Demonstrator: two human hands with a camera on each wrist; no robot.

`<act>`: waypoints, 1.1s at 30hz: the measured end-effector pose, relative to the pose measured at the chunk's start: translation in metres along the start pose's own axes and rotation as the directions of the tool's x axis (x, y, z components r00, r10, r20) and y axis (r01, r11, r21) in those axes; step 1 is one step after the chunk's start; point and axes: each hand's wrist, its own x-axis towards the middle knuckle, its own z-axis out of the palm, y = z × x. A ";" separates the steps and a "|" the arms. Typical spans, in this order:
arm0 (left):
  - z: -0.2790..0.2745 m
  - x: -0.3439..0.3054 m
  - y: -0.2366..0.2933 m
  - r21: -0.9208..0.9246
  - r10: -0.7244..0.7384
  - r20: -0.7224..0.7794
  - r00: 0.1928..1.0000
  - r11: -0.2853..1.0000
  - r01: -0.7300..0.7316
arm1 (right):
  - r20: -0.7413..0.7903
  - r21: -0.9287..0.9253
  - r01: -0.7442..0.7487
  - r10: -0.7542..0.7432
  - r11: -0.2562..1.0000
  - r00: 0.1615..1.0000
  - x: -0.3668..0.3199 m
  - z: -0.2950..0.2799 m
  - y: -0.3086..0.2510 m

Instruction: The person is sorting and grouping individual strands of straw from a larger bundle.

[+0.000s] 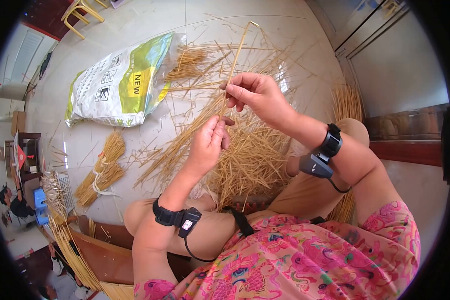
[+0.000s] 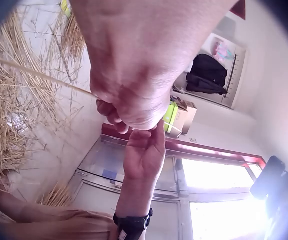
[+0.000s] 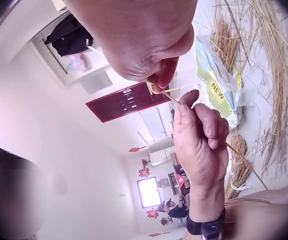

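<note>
A single long straw stalk (image 1: 239, 50) stands up between both hands, its top end bent over. My right hand (image 1: 257, 97) pinches it between thumb and fingers, above my left hand. Lower on the same stalk, my left hand (image 1: 207, 142) grips it with curled fingers. In the right wrist view, the left hand (image 3: 201, 145) has the stalk's lower part (image 3: 244, 161) slanting out below it. The two hands are close together over a heap of loose straw (image 1: 250, 165) on the floor between the person's legs.
A white and green sack (image 1: 110, 85) lies at the upper left, with a straw bundle (image 1: 187, 62) beside its mouth. Nearer is a tied straw bundle (image 1: 102, 170). More straw (image 1: 347, 102) stands by the glass door (image 1: 405, 65). A stool (image 1: 80, 15) is at the back.
</note>
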 end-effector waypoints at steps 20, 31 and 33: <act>-0.005 0.000 -0.001 0.272 0.129 -0.176 0.976 0.959 -0.078 | -0.003 -0.046 0.006 -0.006 0.999 1.000 -0.005 0.006 0.004; -0.004 -0.002 -0.001 0.119 0.044 -0.102 0.994 0.992 -0.032 | -0.067 0.020 0.043 -0.041 0.999 0.997 -0.005 0.007 0.006; -0.005 -0.002 -0.001 0.083 0.018 -0.083 0.996 0.996 -0.011 | -0.107 0.034 0.080 -0.076 0.996 0.991 -0.002 0.006 0.002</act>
